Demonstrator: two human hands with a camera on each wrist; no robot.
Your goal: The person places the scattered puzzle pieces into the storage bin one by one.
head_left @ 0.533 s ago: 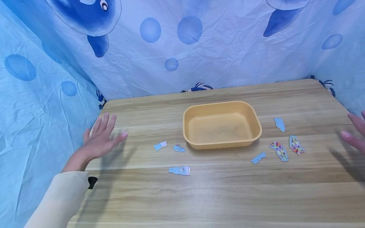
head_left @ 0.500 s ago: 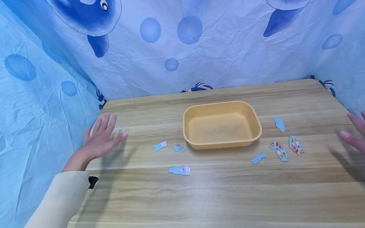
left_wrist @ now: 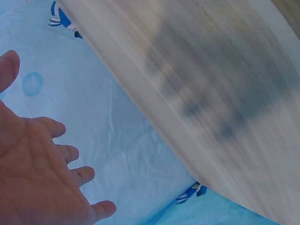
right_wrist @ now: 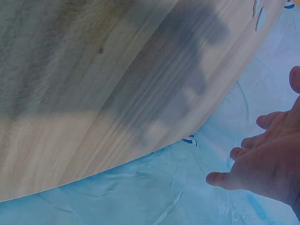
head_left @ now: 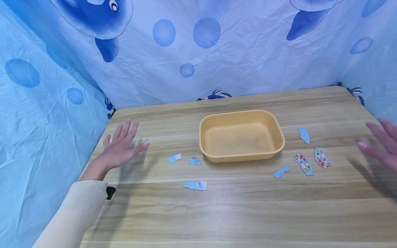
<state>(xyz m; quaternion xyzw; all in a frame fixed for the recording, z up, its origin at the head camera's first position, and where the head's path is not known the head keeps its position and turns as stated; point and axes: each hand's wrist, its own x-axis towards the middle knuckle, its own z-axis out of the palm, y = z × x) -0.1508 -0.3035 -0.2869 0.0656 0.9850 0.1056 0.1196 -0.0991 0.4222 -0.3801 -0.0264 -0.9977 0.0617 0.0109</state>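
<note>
My left hand (head_left: 122, 148) hovers over the left side of the table, fingers spread and straight, holding nothing. In the left wrist view its palm (left_wrist: 37, 173) faces the camera. At the right edge of the head view, my right hand (head_left: 383, 143) is held up with fingers extended and no object in it; part of it is cut off. Small light-blue paper cutouts lie flat between the hands: a blue-and-white one (head_left: 174, 158), a small curved one (head_left: 194, 161) and a longer strip (head_left: 195, 185). Toward the right hand lie two multicoloured pieces (head_left: 304, 164) and two plain blue ones (head_left: 304, 135).
A yellow rectangular basin (head_left: 242, 136) stands at the middle back of the wooden table (head_left: 242, 213). Blue curtains (head_left: 248, 55) with whale and bubble prints enclose the back and sides. A small black object (head_left: 110, 192) shows beside the left cuff.
My left hand has shifted right and slightly up. My right hand has moved left, so more of it shows. The cutouts and basin have stayed put.
</note>
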